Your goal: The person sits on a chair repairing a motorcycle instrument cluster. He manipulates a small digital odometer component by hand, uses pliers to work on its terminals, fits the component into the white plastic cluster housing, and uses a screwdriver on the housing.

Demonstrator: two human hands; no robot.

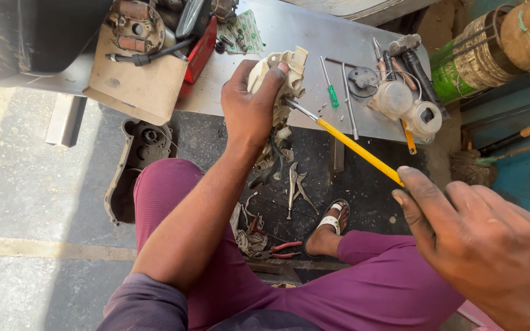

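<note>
My left hand (249, 104) grips a cream-white plastic part with wires (289, 76), holding it up at the near edge of the metal table (302, 37). My right hand (473, 236) holds a long yellow-shafted screwdriver (357, 150). Its metal tip touches the white part just below my left fingers. Dark wires and connectors (271, 159) hang down from the part toward the floor.
On the table lie a green-handled screwdriver (331, 89), a thin metal rod (349, 101), translucent plastic housings (406, 107), pliers and a cardboard piece with an engine stator (136, 67). Locking pliers (295, 187), red-handled pliers (280, 248) and a black engine cover (136, 165) lie on the floor by my sandalled foot (329, 227).
</note>
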